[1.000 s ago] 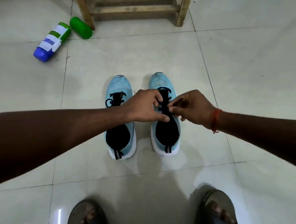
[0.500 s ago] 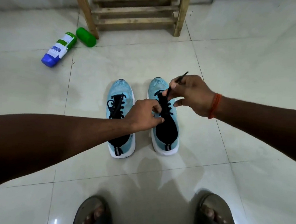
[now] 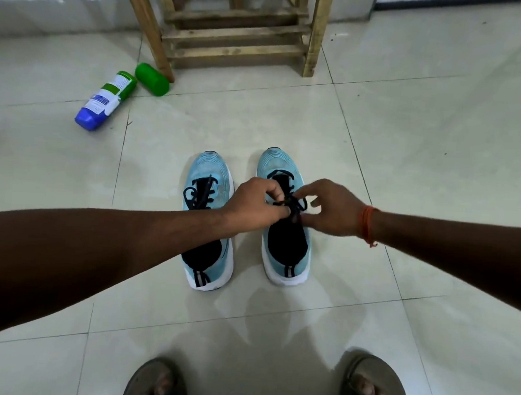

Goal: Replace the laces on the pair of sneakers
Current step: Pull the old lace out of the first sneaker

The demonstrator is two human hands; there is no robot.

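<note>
Hands meet over the right sneaker (image 3: 286, 229): left hand (image 3: 254, 203) and right hand (image 3: 331, 211) pinch its black lace (image 3: 294, 204), fingers curled.

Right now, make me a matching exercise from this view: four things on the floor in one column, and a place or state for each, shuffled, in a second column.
Column one:
1. left sneaker
2. right sneaker
3. labelled bottle
4. green cylinder

Column two:
A. right beside the wooden leg
B. blue at one end
C. left hand and right hand pinch its laces
D. left forearm crosses over it

Pairs: 1-D, 2-C, 3-B, 4-A.
</note>
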